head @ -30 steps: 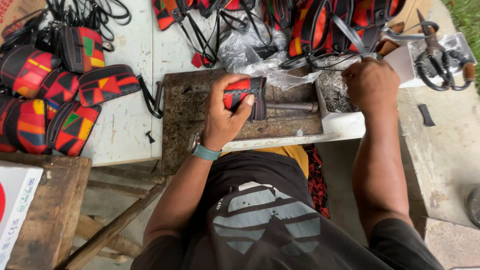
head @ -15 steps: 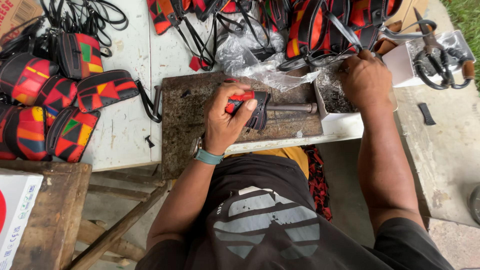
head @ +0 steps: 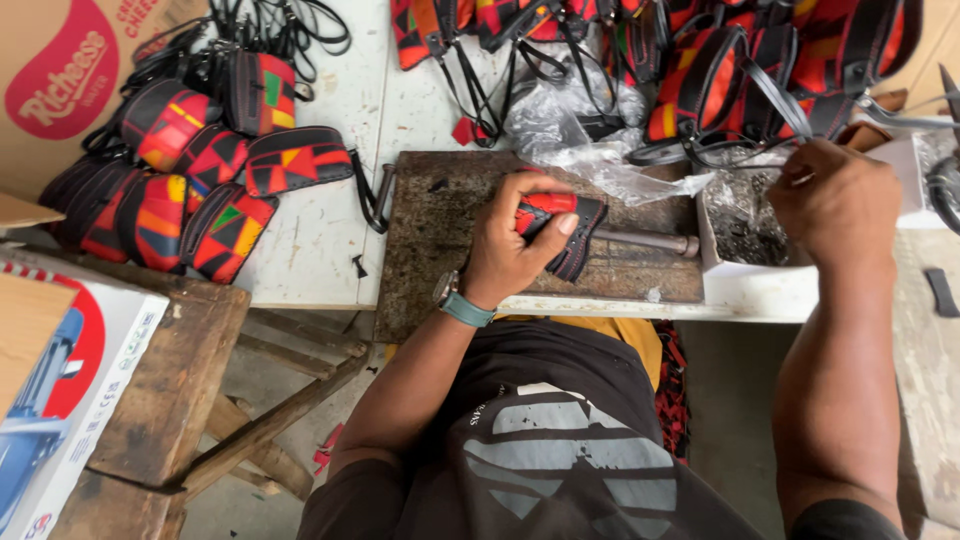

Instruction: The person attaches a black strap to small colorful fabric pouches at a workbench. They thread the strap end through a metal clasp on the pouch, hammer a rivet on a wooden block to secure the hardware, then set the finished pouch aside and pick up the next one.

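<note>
Left hand (head: 515,245) has a closed grip on a small red-and-black pouch (head: 560,225), pressing it flat on the dark work slab (head: 430,230) near the desk (head: 320,230) front edge, a metal rod (head: 650,242) lying on the slab just right of the pouch. Right hand (head: 838,200), right of the slab, hovers over a white box (head: 760,285) of small dark bits, fingers pinched; what they pinch, can't tell. Beyond the slab: crumpled clear plastic (head: 590,140), then strapped pouches (head: 720,60); finished pouches (head: 190,180) piled far left.

Pouch (head: 560,225) on slab (head: 440,230) — pile of pouches (head: 190,180) left, box (head: 760,290) right.
</note>
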Available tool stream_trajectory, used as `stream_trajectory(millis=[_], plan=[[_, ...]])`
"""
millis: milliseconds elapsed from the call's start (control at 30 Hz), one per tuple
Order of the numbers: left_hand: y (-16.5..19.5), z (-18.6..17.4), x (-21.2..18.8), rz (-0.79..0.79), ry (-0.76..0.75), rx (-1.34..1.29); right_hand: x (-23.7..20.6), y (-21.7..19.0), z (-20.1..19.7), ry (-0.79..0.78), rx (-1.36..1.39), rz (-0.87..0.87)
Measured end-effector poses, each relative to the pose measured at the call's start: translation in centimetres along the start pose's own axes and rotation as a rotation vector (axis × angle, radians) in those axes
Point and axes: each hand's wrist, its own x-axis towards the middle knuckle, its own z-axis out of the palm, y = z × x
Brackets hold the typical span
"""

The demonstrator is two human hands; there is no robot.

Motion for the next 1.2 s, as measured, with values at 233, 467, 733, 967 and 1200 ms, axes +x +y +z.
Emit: stream_trajectory(millis=[233,467,733,967,1200], plan=[[-0.3,-0.1,-0.6,0.010,0.058,-0.003,-1.0,-5.3,-2.1,0.004,0.921,0.163],[-1.3,0.2,-0.4,-0.083,0.175,-0.047,-2.3,-17.5,0.0,-0.196,1.387,0.175],[-0.8,-1.0,-0.6,-0.099,0.311,-0.198,-1.7,-22.9,2.2,-0.187,1.645,0.111],[0.7,-0.7,-1.7,0.074,0.217,0.008,-1.6,-22.9,3.5,-0.010,1.981,0.160],[0.1,-0.3,-1.5,0.029,0.197,-0.028,-1.8,-22.7,4.1,0.060,1.892,0.090]])
